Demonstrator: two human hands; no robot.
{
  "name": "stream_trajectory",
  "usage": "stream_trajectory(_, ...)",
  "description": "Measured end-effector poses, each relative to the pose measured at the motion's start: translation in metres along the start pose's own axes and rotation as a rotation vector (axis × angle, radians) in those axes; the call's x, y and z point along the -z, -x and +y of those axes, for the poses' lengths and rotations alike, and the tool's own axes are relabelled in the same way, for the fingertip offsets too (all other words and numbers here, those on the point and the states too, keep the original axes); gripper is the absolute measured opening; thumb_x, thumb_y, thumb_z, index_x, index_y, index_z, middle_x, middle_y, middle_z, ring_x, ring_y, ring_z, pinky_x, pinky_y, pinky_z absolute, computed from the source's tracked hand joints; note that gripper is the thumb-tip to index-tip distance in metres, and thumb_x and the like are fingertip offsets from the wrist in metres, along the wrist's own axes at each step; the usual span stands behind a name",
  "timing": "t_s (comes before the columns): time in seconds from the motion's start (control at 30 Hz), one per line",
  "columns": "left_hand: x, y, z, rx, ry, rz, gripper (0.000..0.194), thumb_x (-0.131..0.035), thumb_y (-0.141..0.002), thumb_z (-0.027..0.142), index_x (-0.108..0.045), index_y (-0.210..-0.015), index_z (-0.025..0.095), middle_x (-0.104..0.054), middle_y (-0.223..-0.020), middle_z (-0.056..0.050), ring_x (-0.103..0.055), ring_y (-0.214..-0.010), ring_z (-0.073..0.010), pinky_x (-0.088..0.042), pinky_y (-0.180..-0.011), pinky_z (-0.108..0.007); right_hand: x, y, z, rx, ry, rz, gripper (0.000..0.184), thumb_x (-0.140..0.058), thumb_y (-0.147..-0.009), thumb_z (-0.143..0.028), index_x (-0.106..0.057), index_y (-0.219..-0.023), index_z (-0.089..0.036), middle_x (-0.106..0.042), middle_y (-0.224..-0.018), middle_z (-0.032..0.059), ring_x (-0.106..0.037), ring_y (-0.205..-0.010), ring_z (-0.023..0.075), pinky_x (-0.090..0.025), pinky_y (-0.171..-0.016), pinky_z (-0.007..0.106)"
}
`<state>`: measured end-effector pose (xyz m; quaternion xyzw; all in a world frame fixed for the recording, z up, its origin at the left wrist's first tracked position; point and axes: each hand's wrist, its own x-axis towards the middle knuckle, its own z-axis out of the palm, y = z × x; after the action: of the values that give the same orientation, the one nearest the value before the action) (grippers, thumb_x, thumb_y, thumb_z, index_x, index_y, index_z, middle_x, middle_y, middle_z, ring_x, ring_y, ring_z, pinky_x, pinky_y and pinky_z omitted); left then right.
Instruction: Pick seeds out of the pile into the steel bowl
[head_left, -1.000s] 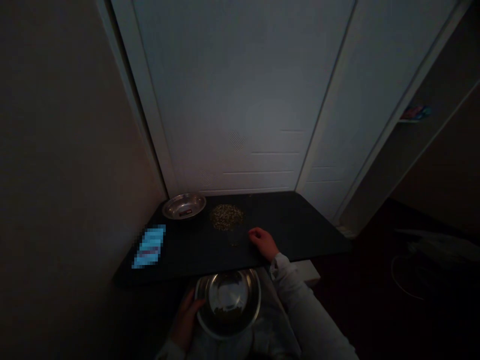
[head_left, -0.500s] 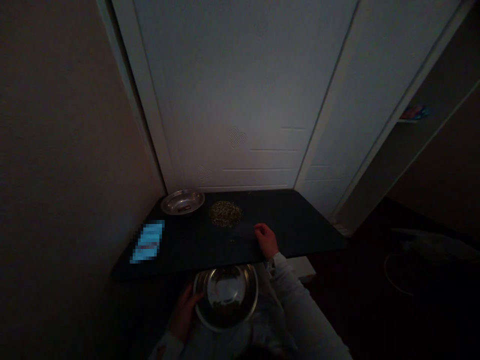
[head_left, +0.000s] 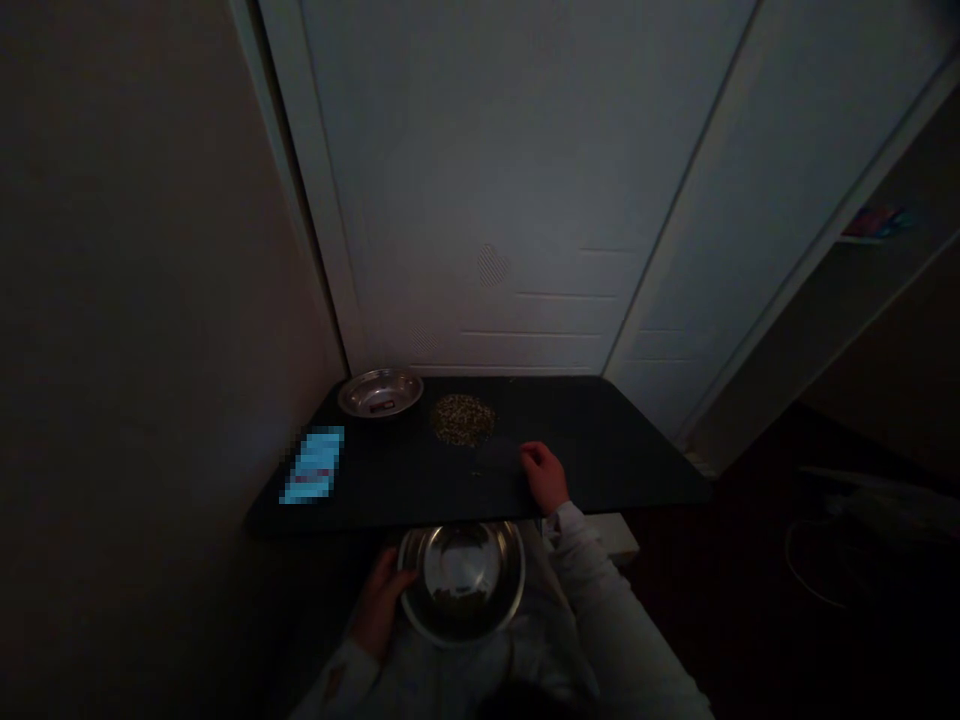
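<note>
My left hand [head_left: 379, 605] grips the left rim of a shiny metal bowl [head_left: 517, 590], thumb over the edge. The bowl is tilted below the table's near edge, and some dark bits show low inside it. At the right of the table, my right hand [head_left: 545, 476] rests with fingers curled together. A faint see-through patch lies by its fingertips; I cannot make out what it is. Left of this hand is a round heap of small mottled seeds or grains [head_left: 463, 420]. A few loose grains [head_left: 476, 474] lie nearer to me.
A second, shallow metal bowl [head_left: 381, 395] with a dark label inside stands at the table's back left. A blurred light-blue rectangle [head_left: 315, 465] lies at the left edge. The dark table [head_left: 622, 450] backs onto a white panelled door [head_left: 480, 180]. A white box [head_left: 619, 538] shows beneath.
The view has shifted slightly, so everything sits a little further right. Both hands keep the same pose, and the heap and bowls look unchanged.
</note>
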<state>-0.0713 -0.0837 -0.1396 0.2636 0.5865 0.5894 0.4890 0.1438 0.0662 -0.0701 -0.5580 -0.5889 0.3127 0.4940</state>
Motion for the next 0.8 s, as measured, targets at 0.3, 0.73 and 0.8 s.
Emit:
stream_trajectory(0.3, 0.001, 0.001, 0.001, 0.118, 0.049, -0.105, 0.023, -0.064, -0.051, 0.025, -0.064, -0.072, 0.015, -0.067, -0.069, -0.004, -0.059, -0.076, -0.0235, -0.041, -0.069, -0.032, 0.0, 0.002, -0.003, 0.007, 0.048, -0.019, 0.02, -0.042, -0.061, -0.028, -0.054, -0.073, -0.017, -0.057, -0.065, 0.0015, -0.051, -0.061, 0.0139, -0.038, -0.059, 0.025)
stream_trajectory(0.73, -0.005, 0.011, 0.012, 0.302, 0.271, -0.137, 0.011, -0.063, -0.049, 0.014, -0.062, -0.06, 0.014, -0.064, -0.054, -0.001, -0.058, -0.055, -0.0172, -0.041, -0.059, -0.029, 0.004, 0.009, -0.002, 0.013, 0.149, 0.033, 0.016, -0.042, -0.062, -0.028, -0.051, -0.069, -0.018, -0.056, -0.063, 0.0016, -0.05, -0.06, 0.0147, -0.037, -0.059, 0.026)
stream_trajectory(0.8, -0.005, 0.011, 0.013, 0.295, 0.265, -0.121, 0.01, -0.062, -0.048, 0.013, -0.062, -0.059, 0.014, -0.063, -0.052, 0.0, -0.058, -0.055, -0.017, -0.04, -0.058, -0.029, 0.005, 0.011, -0.003, 0.012, 0.166, 0.038, 0.016, -0.041, -0.062, -0.028, -0.051, -0.068, -0.018, -0.055, -0.063, 0.0015, -0.05, -0.06, 0.0148, -0.037, -0.059, 0.026)
